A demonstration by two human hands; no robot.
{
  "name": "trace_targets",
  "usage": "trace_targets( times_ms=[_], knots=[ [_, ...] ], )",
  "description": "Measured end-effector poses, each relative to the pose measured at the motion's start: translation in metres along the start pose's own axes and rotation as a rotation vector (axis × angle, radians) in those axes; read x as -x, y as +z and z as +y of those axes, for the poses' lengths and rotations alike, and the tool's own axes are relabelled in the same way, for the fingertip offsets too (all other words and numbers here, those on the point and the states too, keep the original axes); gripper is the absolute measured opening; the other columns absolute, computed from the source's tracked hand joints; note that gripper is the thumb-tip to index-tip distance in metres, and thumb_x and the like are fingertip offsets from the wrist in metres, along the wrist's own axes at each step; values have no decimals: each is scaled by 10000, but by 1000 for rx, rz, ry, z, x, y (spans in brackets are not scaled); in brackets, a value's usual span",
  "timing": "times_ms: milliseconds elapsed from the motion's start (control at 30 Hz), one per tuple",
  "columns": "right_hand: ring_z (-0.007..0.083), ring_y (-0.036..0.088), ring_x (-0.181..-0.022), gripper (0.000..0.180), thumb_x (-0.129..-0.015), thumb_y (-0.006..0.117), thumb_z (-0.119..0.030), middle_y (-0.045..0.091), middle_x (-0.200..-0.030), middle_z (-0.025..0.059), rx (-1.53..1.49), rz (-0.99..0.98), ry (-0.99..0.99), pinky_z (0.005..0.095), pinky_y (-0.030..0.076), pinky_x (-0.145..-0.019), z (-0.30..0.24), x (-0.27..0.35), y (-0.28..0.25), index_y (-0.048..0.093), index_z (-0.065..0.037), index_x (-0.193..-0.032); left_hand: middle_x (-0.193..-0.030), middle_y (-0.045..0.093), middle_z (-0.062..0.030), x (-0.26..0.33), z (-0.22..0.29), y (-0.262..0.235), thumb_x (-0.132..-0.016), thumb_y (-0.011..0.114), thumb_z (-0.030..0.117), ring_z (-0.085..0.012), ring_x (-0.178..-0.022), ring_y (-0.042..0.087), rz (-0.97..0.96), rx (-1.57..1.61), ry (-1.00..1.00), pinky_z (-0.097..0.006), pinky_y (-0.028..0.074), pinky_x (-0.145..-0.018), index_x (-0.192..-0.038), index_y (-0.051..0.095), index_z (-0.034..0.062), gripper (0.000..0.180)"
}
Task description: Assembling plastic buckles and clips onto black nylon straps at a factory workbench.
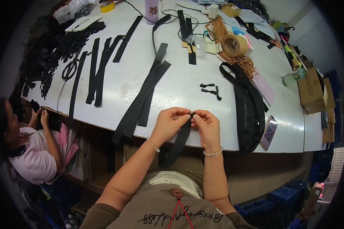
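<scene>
Left hand (171, 123), right hand (207, 126) pinch flat black woven strap (179, 143) end

The small piece (191, 113) pinched between the left hand (171, 123) and right hand (207, 126) is mostly covered by fingertips; its kind cannot be told.

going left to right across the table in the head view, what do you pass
scissors → long black strips → wide black strap pieces → left hand → right hand → small black zipper pulls → black bag → cardboard box
</scene>
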State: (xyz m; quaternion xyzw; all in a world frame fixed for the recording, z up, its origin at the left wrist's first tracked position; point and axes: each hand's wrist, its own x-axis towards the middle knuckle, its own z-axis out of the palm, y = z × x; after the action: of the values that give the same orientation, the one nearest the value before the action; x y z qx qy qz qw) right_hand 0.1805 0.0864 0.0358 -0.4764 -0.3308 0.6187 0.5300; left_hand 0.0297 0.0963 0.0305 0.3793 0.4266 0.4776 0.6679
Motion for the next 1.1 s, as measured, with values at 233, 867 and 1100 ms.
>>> trace_targets(
  times_ms=[233,867,1100],
  knots=[
    [112,605,-717,142,-855,618,-11,629,-837,60,-37,22,-32,231,521,-659,5,1,3,609,38,-988,-808,665,-35,-1,-8,0,-848,643,57,-53,-685,593,42,-187,69,-187,488,-623,-939,664,-11,116],
    [76,597,-693,143,-861,593,17,646,-837,54,253,62,-172,209,521,-639,7,7,11,628,58,-994,-778,640,-26,7,-11,11,-860,610,37,-55,-685,583,165,-242,270,-194,481,-611,-892,630,-29,76],
    [91,609,-691,191,-891,555,0,649,-840,70,131,25,-135,215,525,-619,4,6,8,626,56,-1059,-778,621,-1,-2,-7,2,-873,605,58,-37,-683,546,87,-168,102,-181,453,-611,-898,631,-21,87]
  ],
)
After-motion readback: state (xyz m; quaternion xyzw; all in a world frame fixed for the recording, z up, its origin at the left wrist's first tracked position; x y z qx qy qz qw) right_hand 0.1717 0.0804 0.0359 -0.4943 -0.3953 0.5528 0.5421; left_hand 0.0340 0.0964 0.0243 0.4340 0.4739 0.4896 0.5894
